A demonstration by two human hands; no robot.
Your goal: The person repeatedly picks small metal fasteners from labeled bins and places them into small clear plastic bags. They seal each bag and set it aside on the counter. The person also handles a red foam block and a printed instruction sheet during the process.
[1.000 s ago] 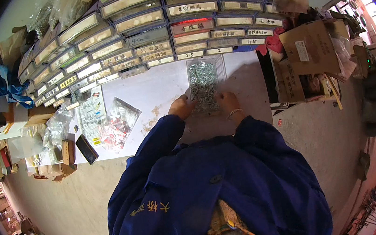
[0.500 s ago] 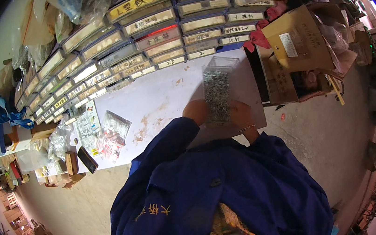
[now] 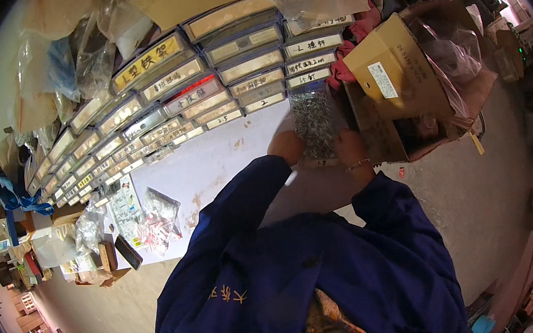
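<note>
Between my two hands is a clear plastic drawer (image 3: 319, 162) heaped with small silver metal pieces (image 3: 315, 120), thin like nails or screws. My left hand (image 3: 287, 147) is closed on its left side. My right hand (image 3: 349, 148), with a bracelet at the wrist, grips the right side. The fingertips are partly hidden against the drawer. Its far end meets the lower right of a cabinet of labelled drawers (image 3: 251, 66). How far it reaches inside I cannot tell.
An open cardboard box (image 3: 395, 77) stands right of the cabinet, close to my right hand. On the white tabletop (image 3: 213, 166) at left lie plastic bags of small parts (image 3: 158, 219) and a dark phone (image 3: 128, 252). More plastic bags (image 3: 62, 72) hang over the cabinet's upper left.
Both hands have moved the drawer forward, up to the cabinet's lower right. My arms reach out farther. The view has shifted, so the cabinet's right part and the box sit farther left.
</note>
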